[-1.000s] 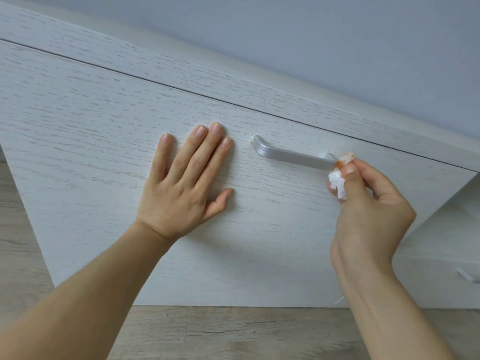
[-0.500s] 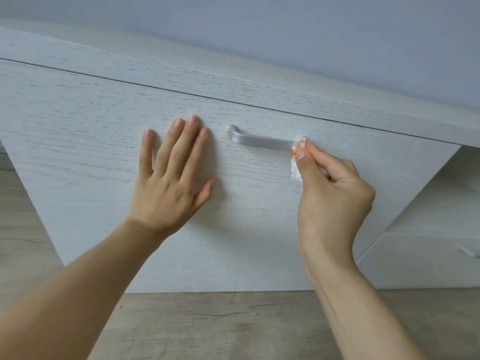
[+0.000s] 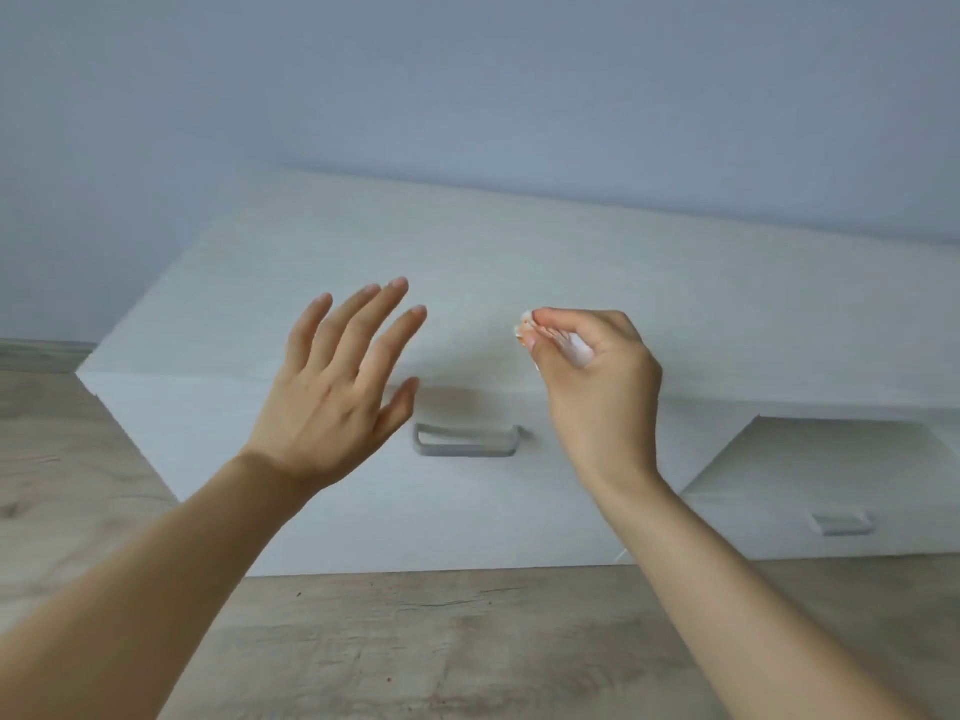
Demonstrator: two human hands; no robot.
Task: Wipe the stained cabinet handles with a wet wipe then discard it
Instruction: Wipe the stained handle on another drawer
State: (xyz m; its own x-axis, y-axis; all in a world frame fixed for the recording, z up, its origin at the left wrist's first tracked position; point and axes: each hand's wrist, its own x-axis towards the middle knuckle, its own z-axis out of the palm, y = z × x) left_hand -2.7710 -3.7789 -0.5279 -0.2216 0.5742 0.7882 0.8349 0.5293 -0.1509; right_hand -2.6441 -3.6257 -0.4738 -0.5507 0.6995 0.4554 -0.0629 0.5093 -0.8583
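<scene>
The right hand (image 3: 597,387) sat right of centre in the frame, its fingers (image 3: 550,332) curled inward and pinching the wet wipe (image 3: 524,327) against the thumb. Only a small crumpled tip of the wipe, white with an orange tint, poked out past the fingertips toward the left; a further pale fold showed in the hollow of the palm beneath the curled fingers. The left hand (image 3: 332,392) hung left of centre with its fingers spread and straight, holding nothing and touching nothing.

Both hands were raised in front of the white cabinet (image 3: 311,252), apart from its front. Between and below them, at the middle of the frame, the grey metal handle (image 3: 466,440) lay on the drawer front, clear of both hands. A second, smaller handle (image 3: 840,523) showed on the lower unit at the lower right. Wood-grain floor (image 3: 441,641) filled the bottom of the frame, and a pale blue-grey wall (image 3: 467,85) the top.
</scene>
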